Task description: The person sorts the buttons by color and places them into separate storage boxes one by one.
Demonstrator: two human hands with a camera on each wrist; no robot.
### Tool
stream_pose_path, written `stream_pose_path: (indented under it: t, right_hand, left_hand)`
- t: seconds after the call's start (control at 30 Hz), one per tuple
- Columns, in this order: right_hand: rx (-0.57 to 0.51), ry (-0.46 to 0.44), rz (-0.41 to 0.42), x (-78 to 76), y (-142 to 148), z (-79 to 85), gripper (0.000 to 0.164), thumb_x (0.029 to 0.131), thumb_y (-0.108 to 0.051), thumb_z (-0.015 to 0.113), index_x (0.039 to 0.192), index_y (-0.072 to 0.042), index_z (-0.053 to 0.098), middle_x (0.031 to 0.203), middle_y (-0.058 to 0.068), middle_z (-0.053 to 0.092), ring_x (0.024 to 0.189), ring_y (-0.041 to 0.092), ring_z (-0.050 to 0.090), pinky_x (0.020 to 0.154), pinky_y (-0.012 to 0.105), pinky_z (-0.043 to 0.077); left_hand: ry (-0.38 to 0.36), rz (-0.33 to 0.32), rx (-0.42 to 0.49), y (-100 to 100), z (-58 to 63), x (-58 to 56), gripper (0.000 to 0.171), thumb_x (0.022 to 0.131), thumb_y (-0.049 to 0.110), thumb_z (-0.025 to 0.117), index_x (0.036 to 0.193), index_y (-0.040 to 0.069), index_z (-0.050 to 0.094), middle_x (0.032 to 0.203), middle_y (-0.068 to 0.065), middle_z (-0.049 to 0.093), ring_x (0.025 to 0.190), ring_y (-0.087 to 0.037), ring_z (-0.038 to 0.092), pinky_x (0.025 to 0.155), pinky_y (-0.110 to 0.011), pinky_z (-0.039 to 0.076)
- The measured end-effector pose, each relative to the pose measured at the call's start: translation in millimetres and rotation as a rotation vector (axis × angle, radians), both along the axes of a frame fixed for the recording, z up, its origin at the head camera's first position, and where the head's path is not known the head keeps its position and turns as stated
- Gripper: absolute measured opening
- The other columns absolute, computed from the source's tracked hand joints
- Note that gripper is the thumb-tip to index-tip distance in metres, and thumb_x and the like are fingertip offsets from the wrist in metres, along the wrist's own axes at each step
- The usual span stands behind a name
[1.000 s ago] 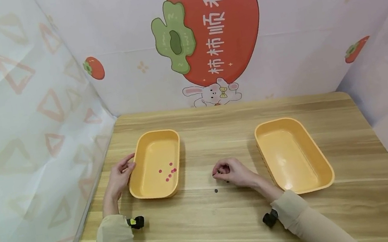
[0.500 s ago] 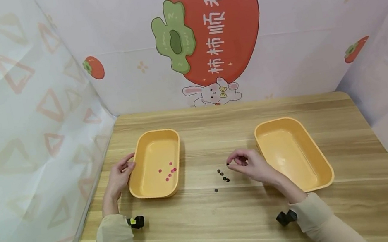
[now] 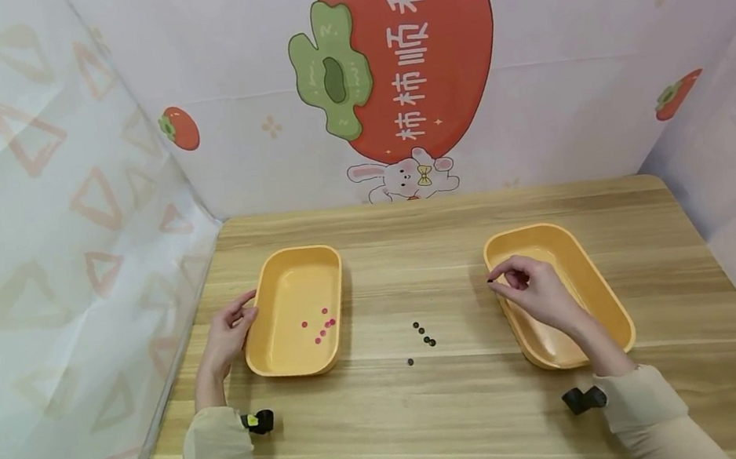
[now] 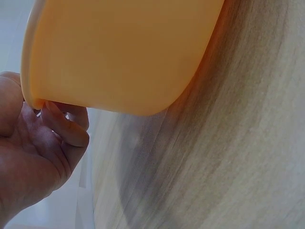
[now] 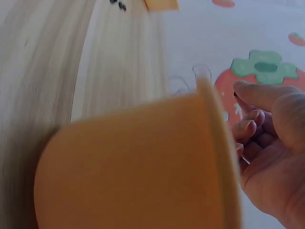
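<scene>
Wooden tabletop (image 3: 399,439) below, right fingers (image 3: 508,266) pinch one tiny black piece (image 3: 489,280).

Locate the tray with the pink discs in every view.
Head: the tray sits left of centre.
Left wrist: large, at the top, mostly left of centre.
Right wrist: only a small piece, cut off by the top edge, near the middle.
Shared landmark: the wooden tabletop, in all three.

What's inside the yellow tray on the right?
Only bare yellow shows inside the tray. The person's right grip, pinching a tiny black piece, hangs over it and covers part of the inside, so anything under there can't be seen.
</scene>
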State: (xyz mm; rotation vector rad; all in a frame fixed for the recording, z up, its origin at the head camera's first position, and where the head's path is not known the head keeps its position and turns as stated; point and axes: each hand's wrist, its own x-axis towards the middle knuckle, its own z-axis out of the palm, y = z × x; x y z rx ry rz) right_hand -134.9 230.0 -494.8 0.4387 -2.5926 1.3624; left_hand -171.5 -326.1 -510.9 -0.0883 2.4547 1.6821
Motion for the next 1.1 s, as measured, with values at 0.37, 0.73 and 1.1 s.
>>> stream_pose_path:
  t: [0.37, 0.73, 1.1]
  right_hand:
    - [0.257, -0.078, -0.061, -7.8, 31.1, -13.5, 0.008, 0.094, -0.001, 0.083, 0.093, -0.001, 0.075, 0.070, 0.000, 0.052, 0.064, 0.004, 0.042, 0.061, 0.024, 0.036]
    - [0.436, -0.216, -0.027, -10.5, 46.8, -19.9, 0.010, 0.099, -0.009, 0.078, 0.097, 0.001, 0.077, 0.076, 0.002, 0.061, 0.071, 0.015, 0.053, 0.064, 0.027, 0.042]
    - [0.233, -0.068, -0.047, -9.3, 27.5, -1.6, 0.018, 0.102, -0.006, 0.077, 0.117, 0.004, 0.076, 0.077, 0.001, 0.063, 0.067, 0.002, 0.047, 0.060, 0.023, 0.041]
  left_hand:
    - [-0.006, -0.013, -0.010, 0.0, -2.0, -0.5, 0.054, 0.115, 0.016, 0.059, 0.165, 0.000, 0.047, 0.112, -0.007, 0.074, 0.089, -0.003, 0.071, 0.072, -0.022, 0.061]
    - [-0.004, -0.006, -0.007, 0.2, -0.8, -0.1, 0.053, 0.115, 0.018, 0.059, 0.164, 0.000, 0.048, 0.110, -0.002, 0.074, 0.088, -0.002, 0.071, 0.070, -0.023, 0.061]
    - [-0.003, 0.003, -0.010, -0.3, -0.9, -0.5, 0.052, 0.115, 0.016, 0.059, 0.164, 0.000, 0.049, 0.107, -0.002, 0.073, 0.087, -0.003, 0.070, 0.069, -0.023, 0.060]
